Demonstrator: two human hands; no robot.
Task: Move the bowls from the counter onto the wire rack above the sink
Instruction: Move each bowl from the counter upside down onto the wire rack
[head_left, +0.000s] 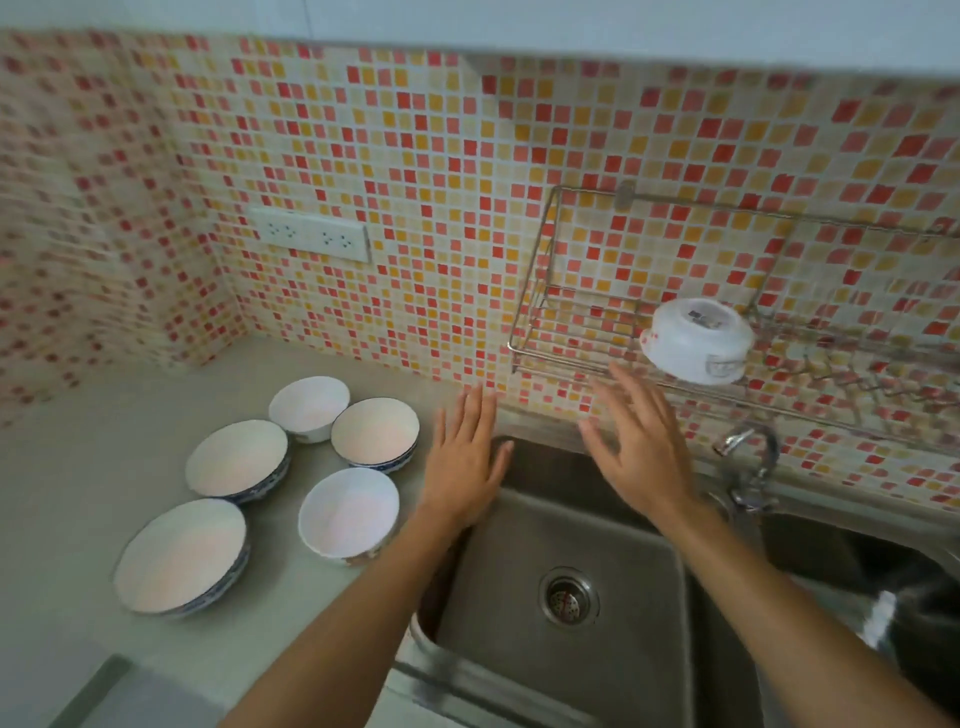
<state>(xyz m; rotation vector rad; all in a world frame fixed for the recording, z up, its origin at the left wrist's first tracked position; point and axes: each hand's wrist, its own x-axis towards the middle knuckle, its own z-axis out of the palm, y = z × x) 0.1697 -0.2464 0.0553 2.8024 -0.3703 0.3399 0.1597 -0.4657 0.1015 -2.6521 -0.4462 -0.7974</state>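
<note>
Several white bowls stand upright on the grey counter (78, 467) left of the sink: the nearest to my hands (348, 514), one behind it (375, 432), one at the back (309, 407), and two with blue-patterned outsides (237, 460) (181, 556). One white bowl (698, 340) lies upside down on the wire rack (566, 358) fixed to the tiled wall. My left hand (465, 462) hovers flat with fingers spread over the sink's left edge, holding nothing. My right hand (636, 447) is spread and empty just below the rack's front rail.
A steel sink (613, 649) with a drain strainer (568, 597) lies below my hands. A chrome tap (750, 462) stands at its right rear. A wall socket strip (311, 235) sits on the mosaic tiles. A second basin (883, 571) holds something dark.
</note>
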